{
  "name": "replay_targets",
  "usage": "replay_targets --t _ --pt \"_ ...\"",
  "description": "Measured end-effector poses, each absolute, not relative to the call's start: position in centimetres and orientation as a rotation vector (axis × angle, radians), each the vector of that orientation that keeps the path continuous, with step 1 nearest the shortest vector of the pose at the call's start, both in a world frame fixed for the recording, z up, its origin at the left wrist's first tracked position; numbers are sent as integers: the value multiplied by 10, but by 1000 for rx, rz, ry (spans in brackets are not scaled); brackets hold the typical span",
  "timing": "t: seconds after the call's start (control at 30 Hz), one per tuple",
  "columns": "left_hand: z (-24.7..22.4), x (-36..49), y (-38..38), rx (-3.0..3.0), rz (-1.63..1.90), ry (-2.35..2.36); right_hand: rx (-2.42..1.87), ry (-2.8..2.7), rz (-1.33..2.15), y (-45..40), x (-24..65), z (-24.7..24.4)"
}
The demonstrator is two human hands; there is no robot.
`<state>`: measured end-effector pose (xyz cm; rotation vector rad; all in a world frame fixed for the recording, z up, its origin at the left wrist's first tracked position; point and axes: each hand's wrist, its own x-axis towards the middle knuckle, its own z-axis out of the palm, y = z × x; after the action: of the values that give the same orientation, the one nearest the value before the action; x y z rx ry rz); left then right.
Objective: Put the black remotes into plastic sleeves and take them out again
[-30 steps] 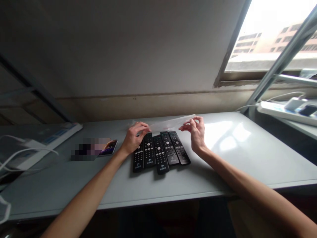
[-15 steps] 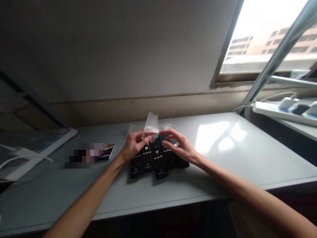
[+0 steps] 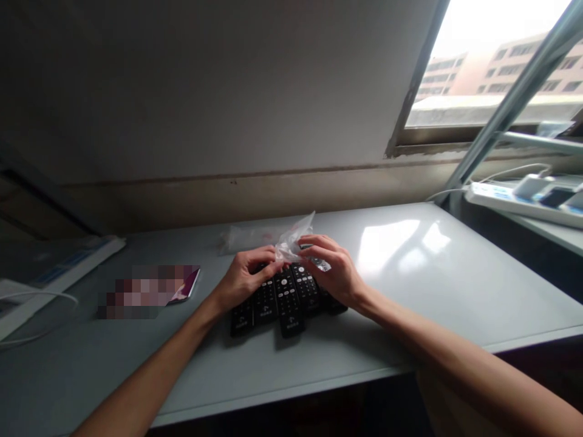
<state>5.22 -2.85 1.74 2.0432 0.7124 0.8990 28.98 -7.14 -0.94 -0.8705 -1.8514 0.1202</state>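
Observation:
A crumpled clear plastic bag (image 3: 290, 244) is held up between my hands, over a row of black remote controls (image 3: 290, 312). My left hand (image 3: 240, 278) pinches its lower edge between thumb and fingers. From the other side, my right hand (image 3: 339, 270) has its curled fingers closed at the bag, with the thumb beneath. The remotes lie side by side on the grey table (image 3: 218, 376), buttons up, their far ends partly covered by my hands and the bag.
Another clear plastic bag (image 3: 246, 238) lies flat behind the remotes. A phone (image 3: 187, 285) rests on the left, partly blurred out. White power strips stand at the left (image 3: 68, 276) and right (image 3: 496, 199), with cables. A metal post (image 3: 496, 115) rises beside the window.
The bag has tilted to the right and become more bunched. My right fingers have closed toward it. The view has shifted slightly, showing more of the bag lying behind.

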Motion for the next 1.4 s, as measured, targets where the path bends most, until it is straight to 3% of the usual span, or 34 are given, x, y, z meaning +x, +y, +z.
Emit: replay_targets --t 0.23,0.57,0.73,0.93,1.2,1.4 --pt "21 44 -24 2436 1277 913 -814 -1675 186 -72 293 -5" --pt "12 31 -8 2874 1137 980 -679 -1691 344 -91 282 14" --pt "7 24 2 2786 1111 957 -885 -1426 739 -76 292 3" --pt "5 24 1 2723 992 1035 -831 -1243 1256 -71 292 -5" --pt "-1 14 11 2862 783 1246 -749 -1248 1293 -69 290 -10" --pt "1 28 1 2944 779 1077 -868 -1299 1155 -73 286 -4"
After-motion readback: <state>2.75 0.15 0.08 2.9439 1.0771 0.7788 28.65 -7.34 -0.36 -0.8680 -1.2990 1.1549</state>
